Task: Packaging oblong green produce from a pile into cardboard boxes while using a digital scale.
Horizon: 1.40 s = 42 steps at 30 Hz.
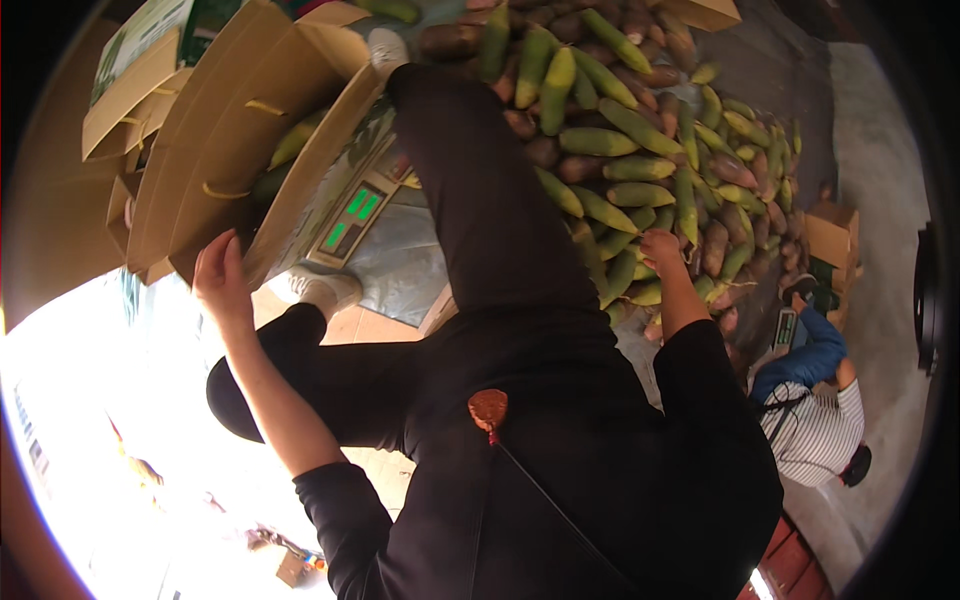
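Note:
My left hand [222, 278] is at the near edge of a tall cardboard box [205, 150], its fingers bent against the edge. Inside that box lie green radishes [295, 142], partly hidden by the walls. The box stands beside a scale [352, 215] with a lit green display. My right hand [660, 247] reaches into a large pile of long radishes [640, 168], green at one end and brownish at the other. Its fingers are closed at a green radish [643, 271] on the pile's near side; the fingertips are partly hidden.
More cardboard boxes [135, 85] stand at the far left. My legs [500, 210] lie between box and pile. At right a person in a striped shirt [815, 430] crouches by another scale [785, 328] and an open carton [832, 240]. Strong light washes out the lower left.

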### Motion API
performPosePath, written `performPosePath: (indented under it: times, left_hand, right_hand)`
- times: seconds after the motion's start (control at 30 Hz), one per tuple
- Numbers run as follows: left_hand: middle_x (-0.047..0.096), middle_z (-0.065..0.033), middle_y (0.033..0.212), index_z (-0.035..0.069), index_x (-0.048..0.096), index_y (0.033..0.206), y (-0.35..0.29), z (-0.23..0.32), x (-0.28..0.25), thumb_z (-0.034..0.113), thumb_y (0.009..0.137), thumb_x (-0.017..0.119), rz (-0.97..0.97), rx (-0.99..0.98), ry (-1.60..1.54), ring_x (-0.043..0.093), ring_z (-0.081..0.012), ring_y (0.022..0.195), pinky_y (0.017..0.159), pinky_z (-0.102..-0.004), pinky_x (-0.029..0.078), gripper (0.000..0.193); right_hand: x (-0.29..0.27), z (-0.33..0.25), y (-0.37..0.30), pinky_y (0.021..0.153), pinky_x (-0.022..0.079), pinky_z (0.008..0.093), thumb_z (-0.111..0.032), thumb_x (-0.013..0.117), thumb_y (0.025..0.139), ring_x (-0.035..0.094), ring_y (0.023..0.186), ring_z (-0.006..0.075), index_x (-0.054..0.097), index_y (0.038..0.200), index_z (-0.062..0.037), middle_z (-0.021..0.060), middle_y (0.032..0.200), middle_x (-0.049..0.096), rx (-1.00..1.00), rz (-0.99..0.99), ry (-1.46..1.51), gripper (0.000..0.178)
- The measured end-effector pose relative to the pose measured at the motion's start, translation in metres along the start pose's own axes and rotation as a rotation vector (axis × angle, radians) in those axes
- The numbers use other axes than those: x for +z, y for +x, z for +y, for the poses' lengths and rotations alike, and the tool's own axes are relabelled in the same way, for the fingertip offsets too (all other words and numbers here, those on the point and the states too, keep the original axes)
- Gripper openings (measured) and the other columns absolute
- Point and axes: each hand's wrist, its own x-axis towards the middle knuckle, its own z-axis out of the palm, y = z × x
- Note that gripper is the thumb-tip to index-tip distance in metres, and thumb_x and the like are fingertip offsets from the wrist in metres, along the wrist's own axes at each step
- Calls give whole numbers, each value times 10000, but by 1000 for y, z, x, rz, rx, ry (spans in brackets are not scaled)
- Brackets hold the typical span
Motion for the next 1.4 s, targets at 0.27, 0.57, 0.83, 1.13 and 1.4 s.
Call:
performPosePath:
  times: [0.27,0.57,0.83,1.13,1.4]
  left_hand:
    - [669,-87,900,41,688,951,-3,15,-2,86,837,619,32,35,104,647,-200,837,756,-287,492,140]
    - [660,-92,920,11,672,975,0,13,2,73,859,602,-22,76,51,638,-179,861,772,-278,486,149]
    - [656,-87,932,11,675,974,2,21,7,74,867,599,-26,41,53,636,-171,866,768,-277,487,146]
    - [665,-86,883,51,686,952,3,23,6,97,830,632,12,87,121,651,-206,793,708,-294,499,141]
    - [654,-88,855,47,683,936,-3,27,-7,87,822,643,42,56,118,645,-203,759,683,-293,493,128]
  right_hand:
    - [34,0,4,778,460,424,-211,607,885,558,949,232,467,1294,-124,75,1100,531,75,36,133,441]
    - [34,34,61,608,489,369,-217,677,843,542,764,213,559,972,-94,66,846,551,160,-49,807,214]
    - [67,6,29,722,452,327,-137,720,803,540,812,186,581,1045,-89,28,898,591,87,-8,1139,284]
    - [102,-32,2,722,462,347,-73,731,737,550,824,196,563,1155,-73,73,983,585,-357,361,373,451]
    - [91,-127,-79,757,462,292,-71,734,758,553,849,161,565,1100,-36,54,936,582,-1010,216,222,383]
